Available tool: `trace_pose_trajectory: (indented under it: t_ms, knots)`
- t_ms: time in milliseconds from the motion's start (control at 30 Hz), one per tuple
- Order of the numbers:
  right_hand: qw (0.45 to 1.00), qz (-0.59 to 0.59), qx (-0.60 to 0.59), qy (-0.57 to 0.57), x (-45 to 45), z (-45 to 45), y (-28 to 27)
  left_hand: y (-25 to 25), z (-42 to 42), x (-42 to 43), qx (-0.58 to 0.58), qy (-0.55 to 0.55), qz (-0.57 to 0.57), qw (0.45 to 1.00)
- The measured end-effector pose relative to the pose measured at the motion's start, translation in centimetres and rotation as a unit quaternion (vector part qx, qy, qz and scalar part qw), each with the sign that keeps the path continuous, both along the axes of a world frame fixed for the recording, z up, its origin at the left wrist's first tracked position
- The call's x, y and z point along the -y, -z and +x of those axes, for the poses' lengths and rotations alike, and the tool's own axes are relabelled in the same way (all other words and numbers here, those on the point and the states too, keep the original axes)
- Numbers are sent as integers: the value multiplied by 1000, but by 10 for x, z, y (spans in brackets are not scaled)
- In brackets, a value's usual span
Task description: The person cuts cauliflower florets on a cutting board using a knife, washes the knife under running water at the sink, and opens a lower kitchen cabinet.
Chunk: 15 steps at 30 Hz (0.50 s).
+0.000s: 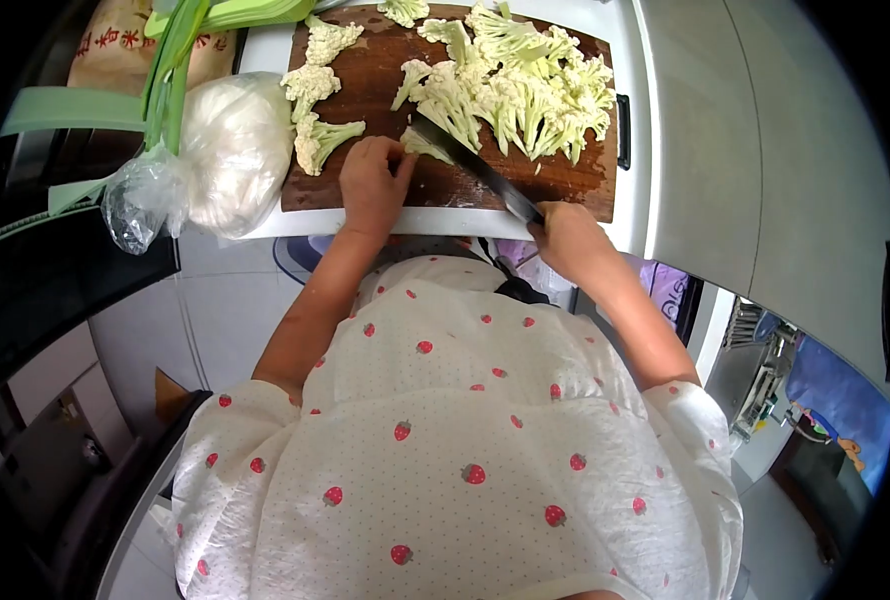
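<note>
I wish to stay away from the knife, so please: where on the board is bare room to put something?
The board is bare between the left florets and the big pile, above the left hand. A smaller patch lies at the lower left corner, below those florets. Crowded: the upper right, under the pile, and around the knife.

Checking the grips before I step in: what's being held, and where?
The right hand holds the knife by its handle end; the left hand is at a cauliflower piece, its grip unclear.
</note>
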State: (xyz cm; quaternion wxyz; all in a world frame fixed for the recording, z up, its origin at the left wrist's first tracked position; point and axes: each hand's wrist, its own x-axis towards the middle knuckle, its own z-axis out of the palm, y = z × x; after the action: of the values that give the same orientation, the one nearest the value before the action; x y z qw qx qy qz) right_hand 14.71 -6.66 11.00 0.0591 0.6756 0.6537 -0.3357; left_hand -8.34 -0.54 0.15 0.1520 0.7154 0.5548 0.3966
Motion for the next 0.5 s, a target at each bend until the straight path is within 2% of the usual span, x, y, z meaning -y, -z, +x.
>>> trace_pose_trajectory:
  t_ms: [133, 233, 333, 400, 433, 500]
  knots:
    - [1000, 14, -2, 2, -3, -2, 16, -1, 0, 0, -22, 4, -15, 1000]
    - [992, -2, -102, 72, -3, 8, 15, -6, 3, -4, -34, 16, 5, 999]
    - [995, 40, -73, 62, 8, 4, 6, -21, -5, -5, -35, 22, 15, 999]
    - [994, 52, -75, 63, 16, 2, -6, -32, -17, -1, -38, -47, 117, 991]
    - [995, 47, -68, 51, 18, 2, -15, -33, -26, 5, -62, -63, 64, 994]
    - [997, 39, -62, 40, 20, 4, -18, -35, -35, 8, -106, -90, 57, 989]
